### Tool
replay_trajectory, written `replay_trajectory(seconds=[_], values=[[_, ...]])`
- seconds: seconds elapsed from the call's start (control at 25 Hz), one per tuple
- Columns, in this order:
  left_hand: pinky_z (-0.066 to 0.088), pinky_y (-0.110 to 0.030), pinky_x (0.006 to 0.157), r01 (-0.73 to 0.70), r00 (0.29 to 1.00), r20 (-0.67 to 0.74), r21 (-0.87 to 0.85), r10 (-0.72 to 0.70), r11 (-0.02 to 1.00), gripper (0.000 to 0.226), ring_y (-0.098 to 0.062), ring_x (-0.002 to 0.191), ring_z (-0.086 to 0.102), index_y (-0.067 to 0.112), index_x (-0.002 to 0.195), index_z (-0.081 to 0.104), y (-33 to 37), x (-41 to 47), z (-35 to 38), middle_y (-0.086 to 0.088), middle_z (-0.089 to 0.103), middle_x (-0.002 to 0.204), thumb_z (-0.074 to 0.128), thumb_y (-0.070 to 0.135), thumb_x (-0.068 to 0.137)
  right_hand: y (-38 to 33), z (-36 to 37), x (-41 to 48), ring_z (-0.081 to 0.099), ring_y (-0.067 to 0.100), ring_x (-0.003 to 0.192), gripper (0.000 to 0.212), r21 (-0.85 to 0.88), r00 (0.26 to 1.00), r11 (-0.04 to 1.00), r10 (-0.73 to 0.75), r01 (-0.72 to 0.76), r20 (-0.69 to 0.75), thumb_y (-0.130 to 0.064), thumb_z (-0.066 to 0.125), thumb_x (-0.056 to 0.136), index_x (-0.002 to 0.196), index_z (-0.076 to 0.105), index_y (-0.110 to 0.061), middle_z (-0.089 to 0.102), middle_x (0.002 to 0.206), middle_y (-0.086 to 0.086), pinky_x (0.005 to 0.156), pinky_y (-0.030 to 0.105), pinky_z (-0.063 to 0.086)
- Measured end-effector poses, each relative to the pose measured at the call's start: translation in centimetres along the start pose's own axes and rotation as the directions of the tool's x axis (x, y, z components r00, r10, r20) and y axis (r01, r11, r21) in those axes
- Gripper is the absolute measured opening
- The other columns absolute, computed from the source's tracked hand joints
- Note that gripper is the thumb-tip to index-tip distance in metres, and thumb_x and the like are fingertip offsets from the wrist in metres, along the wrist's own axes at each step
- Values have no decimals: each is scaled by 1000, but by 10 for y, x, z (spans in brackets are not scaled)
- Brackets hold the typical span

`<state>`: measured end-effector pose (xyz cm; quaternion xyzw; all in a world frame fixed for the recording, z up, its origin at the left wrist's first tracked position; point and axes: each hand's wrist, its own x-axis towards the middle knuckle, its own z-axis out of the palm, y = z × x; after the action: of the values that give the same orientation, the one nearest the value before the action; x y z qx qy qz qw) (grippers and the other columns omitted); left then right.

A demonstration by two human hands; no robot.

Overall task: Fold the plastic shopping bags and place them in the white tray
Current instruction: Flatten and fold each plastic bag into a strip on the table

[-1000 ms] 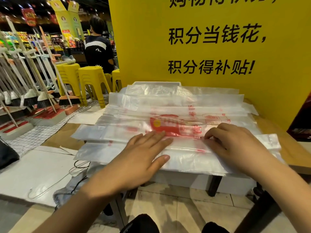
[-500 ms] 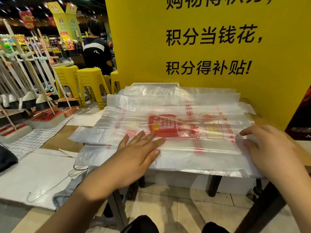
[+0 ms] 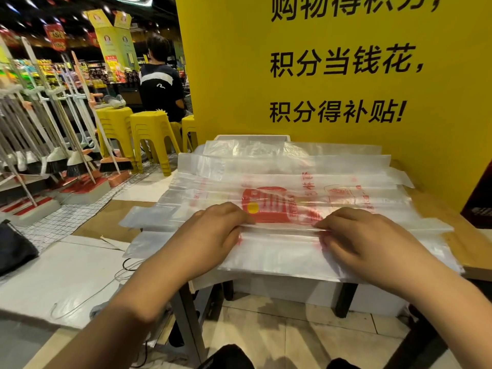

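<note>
A stack of clear plastic shopping bags (image 3: 292, 182) with red print lies spread across a small wooden table (image 3: 468, 251). On top, the nearest bag (image 3: 282, 249) has its long near edge raised into a fold line. My left hand (image 3: 210, 233) pinches that folded edge at the left, fingers curled over it. My right hand (image 3: 364, 235) pinches the same edge at the right. The white tray (image 3: 253, 137) shows only as a rim behind the stack, mostly hidden by bags.
A yellow sign board (image 3: 346, 75) stands right behind the table. Yellow stools (image 3: 149, 131) and a person in a dark top (image 3: 159, 86) are at back left. Brooms on a rack (image 3: 53, 145) fill the left. Cables (image 3: 106, 286) lie on the floor.
Both hands went from lying flat and apart on the bag to the middle. They now pinch its near edge, lifted into a fold.
</note>
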<state>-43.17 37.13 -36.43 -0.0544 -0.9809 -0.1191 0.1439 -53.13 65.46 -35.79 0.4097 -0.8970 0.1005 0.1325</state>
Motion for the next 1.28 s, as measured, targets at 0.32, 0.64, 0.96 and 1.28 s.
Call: replay_trajectory(seconds=[0.32,0.64,0.96,1.28], values=[[45,-27,77,91,981,180,-68,-78,994,20,-10,91,58,25,111,65,-15,35,-35,9,65,101,48,34,104,24,-18,42,58,10,79,16,115,982,988,80,-100,173,-44,52,99,91,59,-32,63,84,-15,74,37,50],[38,-34,93,115,993,-17,158,-114,981,29,-17,107,55,34,128,58,-32,50,-17,5,60,115,51,42,101,27,3,55,57,18,93,19,58,987,987,146,-149,62,-50,46,97,106,55,-36,60,100,-10,84,40,48],[11,-38,124,12,996,83,107,-21,994,43,-12,147,22,32,149,40,5,35,9,9,32,160,35,27,107,5,16,53,58,28,109,27,31,998,999,13,-12,-58,-16,66,85,111,69,-25,63,119,-4,95,40,41],[-11,-44,123,124,949,278,106,-149,987,58,-8,151,-14,50,155,7,-2,20,15,18,-9,165,10,65,99,-21,24,36,9,8,151,54,128,971,989,37,-69,237,-61,17,100,153,22,-49,13,164,-15,123,30,10]])
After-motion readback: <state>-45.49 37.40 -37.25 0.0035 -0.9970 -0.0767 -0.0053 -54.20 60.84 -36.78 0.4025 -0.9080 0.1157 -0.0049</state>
